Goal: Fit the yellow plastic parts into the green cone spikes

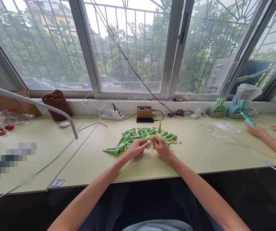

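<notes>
Two hands: the left hand (136, 148) and the right hand (161, 146) are close together, one on each side of the green spike (148, 139).
Left fingers: the thumb and fingers pinch the green spike from its left side.
Right fingers: they are curled in by its right side, near the wide ring. I cannot tell if they pinch anything.
Spike's long way: it runs near to far, with a little lean. The thin tip points back to the person, and the wide ring is farther off.
Nearer hand: both are very near, but the left thumb is the one I see touching.
Green pile (130, 134): more spikes lie behind and around the hands.
Yellow bits (173, 137): they are small and lie mostly right of the hands.
Standing spike (159, 127): it points up, past the right hand.
Phone (145, 120): it lies farther back, by a small box (144, 113).
</notes>
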The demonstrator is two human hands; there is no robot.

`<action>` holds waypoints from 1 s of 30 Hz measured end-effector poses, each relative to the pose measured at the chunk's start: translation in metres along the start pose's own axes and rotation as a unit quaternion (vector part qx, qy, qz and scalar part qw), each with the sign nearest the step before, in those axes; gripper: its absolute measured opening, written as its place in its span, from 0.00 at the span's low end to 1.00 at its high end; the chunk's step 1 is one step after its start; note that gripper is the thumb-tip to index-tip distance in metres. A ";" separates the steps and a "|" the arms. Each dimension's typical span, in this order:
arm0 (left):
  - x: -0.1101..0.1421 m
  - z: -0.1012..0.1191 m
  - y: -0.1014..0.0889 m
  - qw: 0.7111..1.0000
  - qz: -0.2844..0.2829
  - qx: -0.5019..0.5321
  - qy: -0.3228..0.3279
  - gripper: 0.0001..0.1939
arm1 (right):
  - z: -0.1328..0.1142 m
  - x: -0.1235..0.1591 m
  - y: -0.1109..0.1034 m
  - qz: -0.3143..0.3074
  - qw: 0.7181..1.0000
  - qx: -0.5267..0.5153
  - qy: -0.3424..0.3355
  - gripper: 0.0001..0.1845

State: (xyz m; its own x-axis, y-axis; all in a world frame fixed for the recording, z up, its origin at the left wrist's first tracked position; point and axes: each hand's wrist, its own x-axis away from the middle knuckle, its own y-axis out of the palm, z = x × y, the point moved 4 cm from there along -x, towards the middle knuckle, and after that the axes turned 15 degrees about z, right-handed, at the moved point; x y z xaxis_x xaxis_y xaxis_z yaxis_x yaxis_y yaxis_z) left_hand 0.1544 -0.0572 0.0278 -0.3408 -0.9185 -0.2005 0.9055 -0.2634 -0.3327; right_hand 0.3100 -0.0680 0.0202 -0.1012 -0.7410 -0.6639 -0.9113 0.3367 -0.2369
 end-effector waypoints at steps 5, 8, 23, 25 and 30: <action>-0.001 0.002 -0.001 0.997 0.036 -0.033 0.057 0.22 | -0.001 0.000 0.000 -0.009 1.000 0.015 0.017 0.20; -0.002 0.002 -0.003 0.992 0.065 -0.049 0.096 0.21 | -0.002 0.000 0.001 -0.018 0.999 0.011 0.034 0.21; -0.002 0.001 -0.005 0.985 0.097 -0.027 0.137 0.19 | 0.001 0.002 0.003 -0.047 0.988 -0.106 0.104 0.25; -0.001 0.002 -0.005 0.985 0.097 -0.027 0.140 0.19 | 0.003 0.002 0.005 -0.051 0.982 -0.138 0.121 0.25; 0.000 0.005 -0.004 0.980 0.103 -0.042 0.165 0.18 | 0.004 0.003 0.009 -0.067 0.961 -0.211 0.165 0.24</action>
State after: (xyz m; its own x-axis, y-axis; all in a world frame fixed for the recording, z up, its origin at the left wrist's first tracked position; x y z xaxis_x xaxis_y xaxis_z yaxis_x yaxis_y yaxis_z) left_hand 0.1521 -0.0580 0.0340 -0.2287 -0.8002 -0.5544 0.9447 -0.0449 -0.3249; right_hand 0.3033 -0.0647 0.0138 -0.0295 -0.9286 -0.3698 -0.9987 0.0116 0.0505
